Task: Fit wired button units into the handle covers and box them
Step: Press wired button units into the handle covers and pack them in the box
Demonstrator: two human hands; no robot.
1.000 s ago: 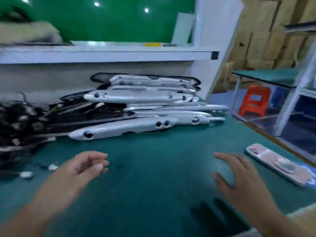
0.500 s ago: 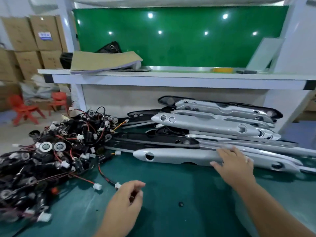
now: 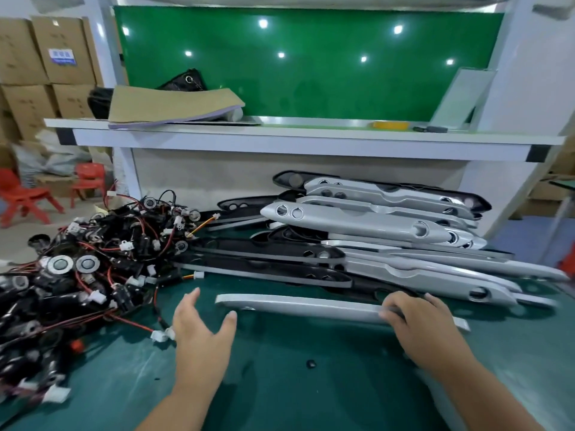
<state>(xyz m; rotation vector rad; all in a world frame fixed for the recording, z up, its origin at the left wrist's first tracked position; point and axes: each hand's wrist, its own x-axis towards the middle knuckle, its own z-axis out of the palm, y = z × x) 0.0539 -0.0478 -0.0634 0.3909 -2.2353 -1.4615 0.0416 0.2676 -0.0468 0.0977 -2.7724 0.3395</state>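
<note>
A tangle of units (image 3: 77, 269) sprawled at the left of the mat (image 3: 311, 399), its wires and white plugs reaching right up beside your left hand (image 3: 199, 334), and a stack (image 3: 389, 237) of covers lay behind on the far right. Your right hand (image 3: 417, 321) gripped one silver cover (image 3: 298, 306) near its right end, fingers curled over its far edge. Your left hand was spread open, thumb just near of the cover's left end; I could not tell whether it touched.
</note>
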